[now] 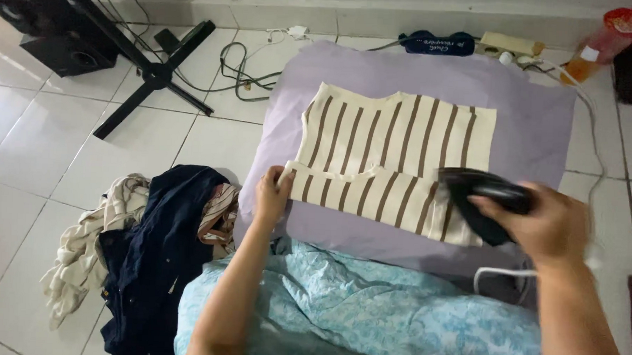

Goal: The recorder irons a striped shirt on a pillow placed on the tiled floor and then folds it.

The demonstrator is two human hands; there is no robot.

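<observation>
We are seeing one cream knitted garment with brown stripes (pixel 394 156), one black electric iron (pixel 485 197) and one lilac padded mat (pixel 535 129). We are also counting two bare hands, one heap of crumpled clothes (pixel 145 248) and one black stand (pixel 155 74).

My cream top (pixel 394 142) carries brown stripes on a lilac cloth (pixel 535 129). My iron (pixel 485 197) is black. My lap cloth (pixel 367 312) shows pale-blue florals.
</observation>
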